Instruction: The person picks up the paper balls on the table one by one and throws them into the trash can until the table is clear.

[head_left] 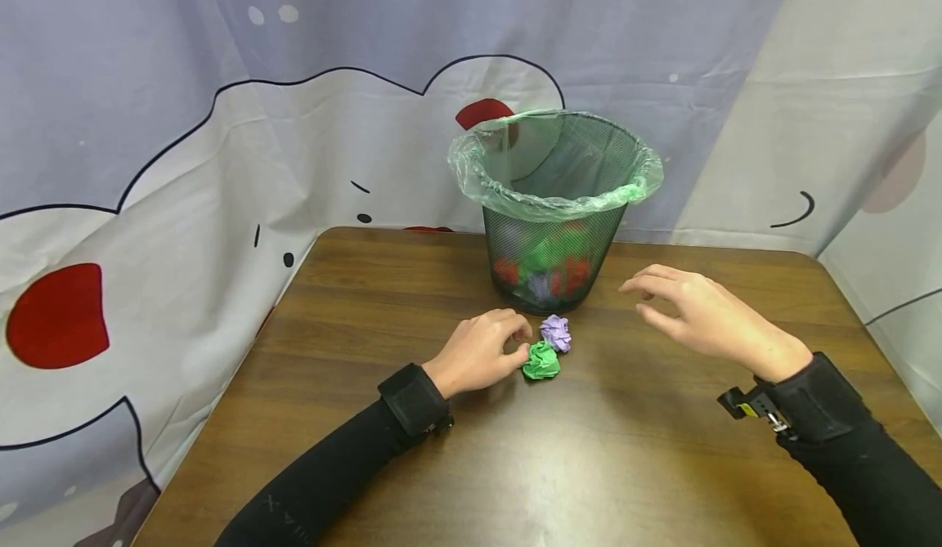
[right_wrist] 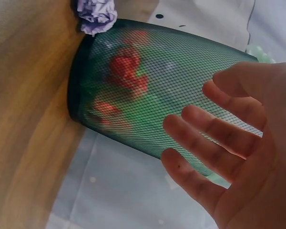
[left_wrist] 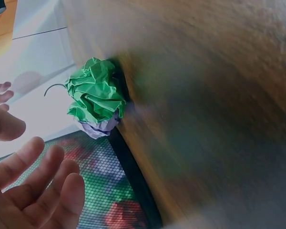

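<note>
A crumpled green paper ball point(head_left: 540, 360) lies on the table, and a crumpled purple paper ball point(head_left: 556, 333) sits against its far side. My left hand point(head_left: 482, 352) is just left of the green ball with fingers and thumb spread apart. The left wrist view shows nothing between them, with the green ball point(left_wrist: 96, 90) beyond the fingertips. To the right, my right hand point(head_left: 695, 314) is raised over the table, its fingers loosely extended and holding nothing. The mesh wastebasket point(right_wrist: 152, 90) shows behind those fingers in the right wrist view.
The black mesh wastebasket point(head_left: 508, 244) stands at the table's back edge, right behind the paper balls. A green plastic liner point(head_left: 559, 205) folds over its rim, and red, green and purple crumpled pieces show through the mesh. A printed curtain point(head_left: 294, 146) hangs behind the wooden table point(head_left: 471, 465).
</note>
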Available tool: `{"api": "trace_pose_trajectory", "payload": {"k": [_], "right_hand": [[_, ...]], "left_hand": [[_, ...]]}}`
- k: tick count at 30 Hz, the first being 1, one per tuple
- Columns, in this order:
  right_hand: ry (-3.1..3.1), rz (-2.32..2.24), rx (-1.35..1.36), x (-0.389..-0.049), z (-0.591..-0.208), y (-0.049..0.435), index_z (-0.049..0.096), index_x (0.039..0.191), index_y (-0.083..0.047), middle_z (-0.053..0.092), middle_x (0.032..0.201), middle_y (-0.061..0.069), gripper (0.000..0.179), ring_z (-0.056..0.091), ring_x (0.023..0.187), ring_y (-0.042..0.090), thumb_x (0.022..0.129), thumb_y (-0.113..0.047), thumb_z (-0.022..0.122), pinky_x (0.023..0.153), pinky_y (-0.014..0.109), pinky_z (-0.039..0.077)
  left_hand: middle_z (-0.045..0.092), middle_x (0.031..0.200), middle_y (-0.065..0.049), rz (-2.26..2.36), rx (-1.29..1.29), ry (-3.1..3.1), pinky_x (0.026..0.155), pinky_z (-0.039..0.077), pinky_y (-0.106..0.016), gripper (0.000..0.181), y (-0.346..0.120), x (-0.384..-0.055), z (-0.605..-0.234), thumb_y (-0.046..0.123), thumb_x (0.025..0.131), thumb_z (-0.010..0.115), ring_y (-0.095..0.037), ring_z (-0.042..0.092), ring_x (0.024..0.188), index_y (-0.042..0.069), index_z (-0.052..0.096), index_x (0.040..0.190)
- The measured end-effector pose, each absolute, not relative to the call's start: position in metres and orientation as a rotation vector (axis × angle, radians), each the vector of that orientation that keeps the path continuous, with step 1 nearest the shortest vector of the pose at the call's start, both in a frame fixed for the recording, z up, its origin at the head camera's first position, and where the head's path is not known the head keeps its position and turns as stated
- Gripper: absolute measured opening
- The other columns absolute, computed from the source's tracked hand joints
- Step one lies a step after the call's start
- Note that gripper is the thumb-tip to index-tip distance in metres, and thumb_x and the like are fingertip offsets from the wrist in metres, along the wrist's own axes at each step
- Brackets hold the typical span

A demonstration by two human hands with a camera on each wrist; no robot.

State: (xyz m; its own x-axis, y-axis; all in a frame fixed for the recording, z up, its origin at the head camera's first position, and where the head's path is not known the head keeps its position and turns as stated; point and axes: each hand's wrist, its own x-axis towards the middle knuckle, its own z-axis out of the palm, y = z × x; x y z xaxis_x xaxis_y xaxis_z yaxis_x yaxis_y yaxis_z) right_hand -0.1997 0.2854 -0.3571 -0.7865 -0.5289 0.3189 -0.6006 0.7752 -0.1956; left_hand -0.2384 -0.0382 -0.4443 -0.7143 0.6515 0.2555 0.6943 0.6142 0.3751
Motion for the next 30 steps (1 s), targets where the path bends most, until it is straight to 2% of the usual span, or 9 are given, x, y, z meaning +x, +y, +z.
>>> {"api": "trace_pose_trajectory", "payload": {"k": [8, 16, 22, 30], "right_hand": [[-2.744, 0.466, 0.871, -0.198, -0.375, 0.286, 0.069, 0.119, -0.019, 0.066, 0.113, -0.009, 0.029, 0.066, 0.094, 0.007, 0.092, -0.009, 0.068, 0.077, 0.036, 0.053], [-2.775, 0.519, 0.862, -0.195, -0.391, 0.284, 0.069, 0.120, -0.017, 0.068, 0.113, -0.006, 0.028, 0.066, 0.095, 0.008, 0.093, -0.009, 0.067, 0.083, 0.039, 0.053], [-2.808, 0.543, 0.840, -0.194, -0.397, 0.285, 0.069, 0.121, -0.017, 0.068, 0.114, -0.005, 0.028, 0.065, 0.096, 0.008, 0.094, -0.009, 0.066, 0.084, 0.040, 0.054], [-2.790, 0.558, 0.846, -0.192, -0.402, 0.286, 0.069, 0.120, -0.017, 0.068, 0.114, -0.006, 0.028, 0.067, 0.095, 0.011, 0.094, -0.008, 0.065, 0.083, 0.039, 0.054]], "left_hand": [[0.065, 0.105, 0.009, -0.651, -1.160, -2.761, 0.075, 0.053, -0.030, 0.025, -0.036, -0.238, -0.446, 0.030, 0.090, 0.064, -0.007, 0.061, 0.097, 0.022, 0.068, 0.113], [0.063, 0.121, 0.006, -0.586, -1.214, -2.801, 0.080, 0.055, -0.036, 0.039, -0.032, -0.237, -0.445, 0.035, 0.091, 0.064, -0.014, 0.062, 0.113, 0.023, 0.065, 0.128], [0.060, 0.126, 0.004, -0.463, -1.307, -2.858, 0.077, 0.052, -0.031, 0.050, -0.026, -0.236, -0.444, 0.041, 0.091, 0.064, -0.012, 0.059, 0.108, 0.029, 0.059, 0.139], [0.061, 0.121, 0.005, -0.280, -1.414, -2.915, 0.080, 0.053, -0.032, 0.049, -0.021, -0.234, -0.450, 0.047, 0.089, 0.071, -0.011, 0.060, 0.104, 0.033, 0.062, 0.136]]}}
